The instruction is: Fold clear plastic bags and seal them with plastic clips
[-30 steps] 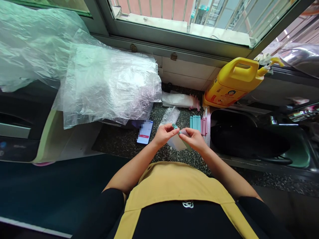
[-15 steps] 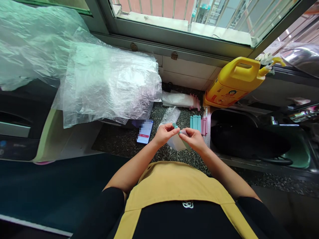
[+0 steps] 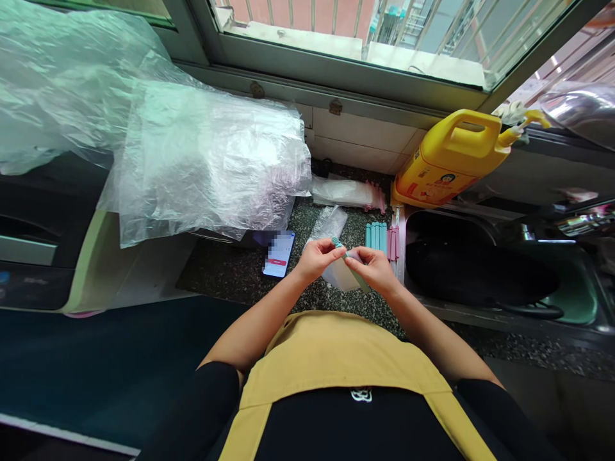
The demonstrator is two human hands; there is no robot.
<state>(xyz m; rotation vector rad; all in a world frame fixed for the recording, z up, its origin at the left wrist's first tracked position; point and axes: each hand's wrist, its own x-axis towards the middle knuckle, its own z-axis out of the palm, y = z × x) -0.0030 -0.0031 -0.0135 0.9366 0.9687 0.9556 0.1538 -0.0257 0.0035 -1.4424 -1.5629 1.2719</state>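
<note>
My left hand (image 3: 316, 260) and my right hand (image 3: 373, 269) meet above the counter, thumbs and fingers pinched on a green bag clip (image 3: 337, 242). It slants between them, its top end showing at the left fingertips and its lower part running under the right hand. A small translucent plastic bag (image 3: 339, 276) hangs below the fingers; whether the clip is on its edge, I cannot tell. Just beyond lies a crumpled clear bag (image 3: 331, 221). Right of it, several teal clips (image 3: 376, 237) lie in a row beside pink clips (image 3: 393, 243).
A phone (image 3: 278, 255) with a lit screen lies left of my hands. Large clear plastic bags (image 3: 206, 160) are heaped behind it. Flat bags with pink clips (image 3: 346, 191) lie near the wall. A yellow jug (image 3: 451, 160) stands by the sink, which holds a black wok (image 3: 480, 275).
Both hands keep almost the same pinch and place. The view has shifted very slightly; nothing has visibly been let go or picked up.
</note>
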